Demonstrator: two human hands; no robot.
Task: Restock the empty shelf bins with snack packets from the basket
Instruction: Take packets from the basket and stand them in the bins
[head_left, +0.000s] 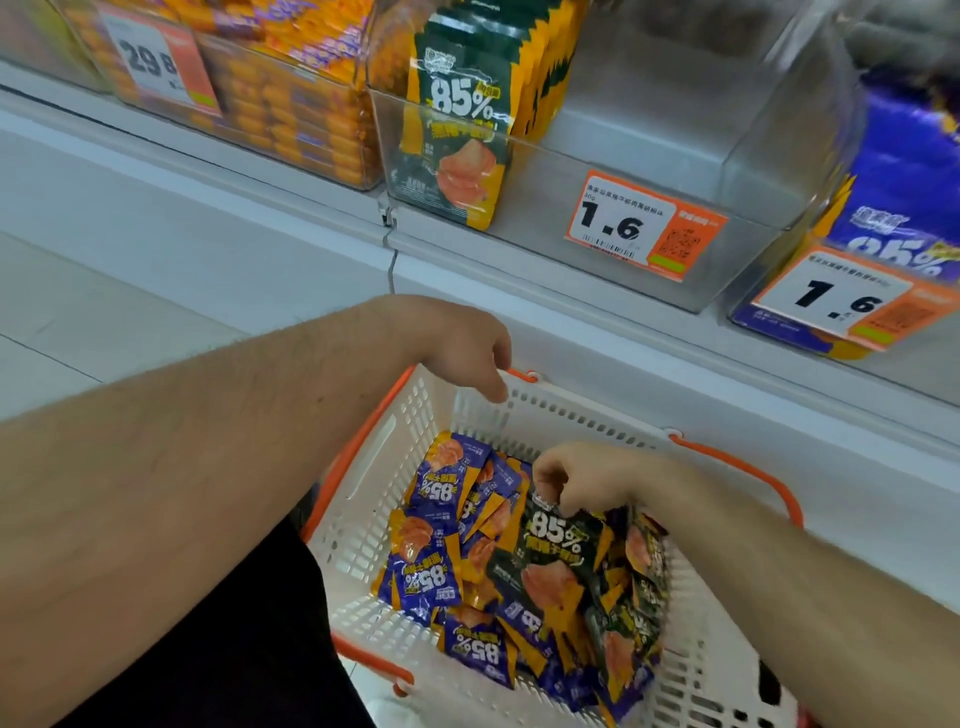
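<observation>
Now the right hand (574, 480) pinches the top edge of a dark green foil snack packet (553, 558) in the white perforated plastic basket (363, 519), lower centre. Best lift it straight, then stand it behind its fellows in the clear half-empty shelf bin (649, 171) above. The left hand (462, 345), fingers loose and holding nothing, hangs over the basket's far rim.

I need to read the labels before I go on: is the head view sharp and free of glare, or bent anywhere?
Head view: the orange-edged 1.6 price tag on the clear plastic shelf bin reads sharply; the 29.8 tag at top left is blurred; soft reflections haze the bin walls; the wide lens bends the shelf edge; even light, faint shadows inside the white perforated basket.
</observation>
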